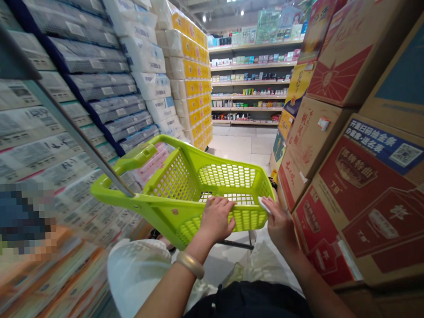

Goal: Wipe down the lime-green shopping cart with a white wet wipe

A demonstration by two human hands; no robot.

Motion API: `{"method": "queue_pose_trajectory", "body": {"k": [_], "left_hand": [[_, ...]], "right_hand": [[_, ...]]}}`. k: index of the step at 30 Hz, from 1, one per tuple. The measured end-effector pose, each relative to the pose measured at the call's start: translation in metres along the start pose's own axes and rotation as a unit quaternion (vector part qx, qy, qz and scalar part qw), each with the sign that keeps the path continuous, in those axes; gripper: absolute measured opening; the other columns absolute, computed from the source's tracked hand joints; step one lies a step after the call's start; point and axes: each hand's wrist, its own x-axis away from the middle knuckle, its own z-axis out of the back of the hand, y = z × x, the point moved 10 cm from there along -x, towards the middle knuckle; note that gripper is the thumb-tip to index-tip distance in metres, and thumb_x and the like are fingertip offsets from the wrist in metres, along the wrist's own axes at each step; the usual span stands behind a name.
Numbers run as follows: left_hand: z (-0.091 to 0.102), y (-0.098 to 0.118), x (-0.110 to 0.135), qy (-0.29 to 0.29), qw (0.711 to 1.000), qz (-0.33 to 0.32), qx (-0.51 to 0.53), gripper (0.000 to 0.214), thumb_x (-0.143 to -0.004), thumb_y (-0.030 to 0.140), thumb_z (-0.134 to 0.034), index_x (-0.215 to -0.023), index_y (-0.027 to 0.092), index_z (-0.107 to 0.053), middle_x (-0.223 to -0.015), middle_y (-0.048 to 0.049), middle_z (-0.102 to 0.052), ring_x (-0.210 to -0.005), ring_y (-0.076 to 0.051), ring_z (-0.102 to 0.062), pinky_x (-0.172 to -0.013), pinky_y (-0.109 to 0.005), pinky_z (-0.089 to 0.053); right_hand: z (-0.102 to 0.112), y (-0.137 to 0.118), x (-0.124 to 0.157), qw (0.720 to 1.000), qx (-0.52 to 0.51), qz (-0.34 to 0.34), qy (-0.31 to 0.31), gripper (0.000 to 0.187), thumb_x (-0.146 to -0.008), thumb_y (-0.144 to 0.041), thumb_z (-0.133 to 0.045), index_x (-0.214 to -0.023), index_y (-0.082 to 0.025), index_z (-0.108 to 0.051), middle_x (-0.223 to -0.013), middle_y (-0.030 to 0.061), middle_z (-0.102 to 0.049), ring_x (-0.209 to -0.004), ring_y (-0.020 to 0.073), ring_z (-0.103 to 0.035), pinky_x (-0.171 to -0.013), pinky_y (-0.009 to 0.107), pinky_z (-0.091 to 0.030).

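A lime-green plastic shopping cart [226, 167] with a latticed basket stands sideways in front of me, its handle end to the left. My left hand [217, 218], with a gold bangle at the wrist, grips the near rim, fingers over the edge and thumb outside. At the basket's right end, my right hand [280, 221] holds a folded white cloth or tissue [264, 205] against the rim by the corner. Through the lattice the floor shows. From the cart's handle end a grey metal pole [81, 136] rises toward the upper left.
Stacked paper packs [191, 80] and bagged bundles [103, 91] line the left side. Printed cartons [385, 189] are piled close on the right. Beyond the cart, a tiled aisle [237, 144] leads to shelves [251, 84] of small boxes and bottles. A pixelated patch covers the lower left.
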Motion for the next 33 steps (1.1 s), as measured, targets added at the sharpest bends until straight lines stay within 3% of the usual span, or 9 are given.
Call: {"method": "queue_pose_trajectory", "body": {"k": [3, 7, 9, 17, 25, 33], "left_hand": [[-0.001, 0.000, -0.002, 0.003, 1.000, 0.000, 0.000, 0.036, -0.080, 0.031, -0.061, -0.115, 0.024, -0.062, -0.110, -0.0059, -0.068, -0.109, -0.026, -0.055, -0.106, -0.046, -0.030], [-0.001, 0.001, -0.004, -0.001, 1.000, -0.004, -0.006, 0.036, -0.078, 0.029, -0.062, -0.114, 0.023, -0.062, -0.110, -0.0063, -0.068, -0.109, -0.026, -0.054, -0.106, -0.045, -0.031], [0.000, 0.001, -0.003, -0.003, 1.000, -0.008, -0.007, 0.036, -0.079, 0.029, -0.062, -0.114, 0.022, -0.062, -0.110, -0.0065, -0.068, -0.110, -0.026, -0.054, -0.106, -0.045, -0.031], [0.002, -0.002, -0.002, 0.004, 1.000, -0.004, 0.011, 0.034, -0.079, 0.029, -0.062, -0.113, 0.024, -0.063, -0.109, -0.0049, -0.069, -0.110, -0.025, -0.055, -0.106, -0.046, -0.030], [0.004, -0.006, -0.003, 0.002, 1.000, -0.015, 0.008, 0.032, -0.079, 0.029, -0.063, -0.111, 0.026, -0.063, -0.108, -0.0034, -0.070, -0.109, -0.024, -0.056, -0.105, -0.045, -0.032], [0.010, -0.023, -0.006, 0.023, 0.999, 0.007, 0.026, 0.025, -0.079, 0.029, -0.061, -0.102, 0.026, -0.069, -0.102, -0.0018, -0.073, -0.105, -0.023, -0.058, -0.104, -0.044, -0.032]], "right_hand": [[0.002, 0.000, 0.002, 1.000, 0.017, -0.011, 0.016, 0.043, -0.090, -0.007, -0.041, -0.121, -0.020, -0.067, -0.117, 0.0100, -0.072, -0.119, 0.0244, -0.063, -0.105, 0.048, -0.051], [-0.029, -0.046, -0.004, 0.997, -0.030, 0.068, -0.031, 0.044, -0.091, -0.007, -0.041, -0.123, -0.021, -0.066, -0.121, 0.0087, -0.071, -0.119, 0.0225, -0.064, -0.106, 0.046, -0.050], [-0.035, -0.057, -0.006, 0.994, -0.047, 0.087, -0.049, 0.044, -0.091, -0.006, -0.040, -0.123, -0.022, -0.066, -0.121, 0.0079, -0.071, -0.119, 0.0215, -0.064, -0.105, 0.045, -0.050], [0.000, -0.012, -0.002, 1.000, -0.017, 0.018, -0.005, 0.046, -0.090, -0.007, -0.038, -0.122, -0.021, -0.067, -0.119, 0.0098, -0.072, -0.117, 0.0243, -0.065, -0.103, 0.048, -0.052], [-0.041, -0.056, -0.011, 0.993, -0.048, 0.078, -0.080, 0.047, -0.089, -0.005, -0.039, -0.122, -0.024, -0.066, -0.121, 0.0064, -0.071, -0.119, 0.0206, -0.064, -0.108, 0.045, -0.048], [0.004, -0.005, 0.001, 0.999, -0.032, 0.013, -0.037, 0.041, -0.091, -0.009, -0.042, -0.118, -0.023, -0.069, -0.116, 0.0080, -0.073, -0.113, 0.0226, -0.067, -0.104, 0.047, -0.051]]}}
